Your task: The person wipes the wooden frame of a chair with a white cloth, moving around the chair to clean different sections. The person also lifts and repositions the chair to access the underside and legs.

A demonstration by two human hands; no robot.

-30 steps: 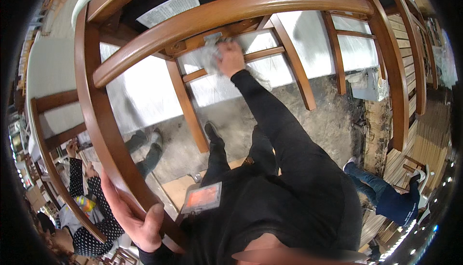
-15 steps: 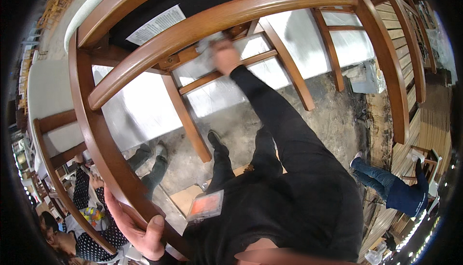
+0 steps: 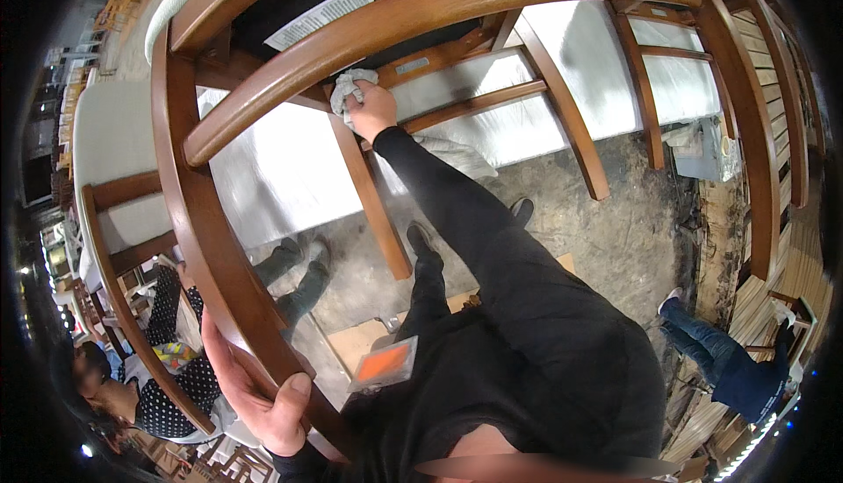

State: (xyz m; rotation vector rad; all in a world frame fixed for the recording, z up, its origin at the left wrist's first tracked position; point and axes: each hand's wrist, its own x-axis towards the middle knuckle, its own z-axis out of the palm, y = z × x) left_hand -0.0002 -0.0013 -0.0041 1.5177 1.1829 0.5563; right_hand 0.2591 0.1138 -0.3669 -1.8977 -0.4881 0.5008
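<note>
A brown wooden chair (image 3: pixel 413 26) with a pale padded seat lies tipped over in front of me, its dark underside and a white label (image 3: pixel 319 16) showing. My left hand (image 3: pixel 263 400) is closed round the chair's long curved side post at the lower left. A crumpled white cloth (image 3: pixel 344 88) is bunched in my right hand (image 3: pixel 373 107). That hand presses it to the corner where the seat frame meets a chair leg (image 3: pixel 373 198), just below the curved rail.
A long white-covered surface (image 3: pixel 263 193) lies beneath the chair. More tipped chairs stand at both sides, one with a pale seat (image 3: pixel 123 140) at left. A person in polka-dot sleeves (image 3: pixel 189 378) is at lower left; another in dark blue (image 3: pixel 746 373) is at right.
My right hand has moved left along the seat frame with the cloth, to the leg corner. The left hand keeps its hold on the post. The whole view has shifted slightly.
</note>
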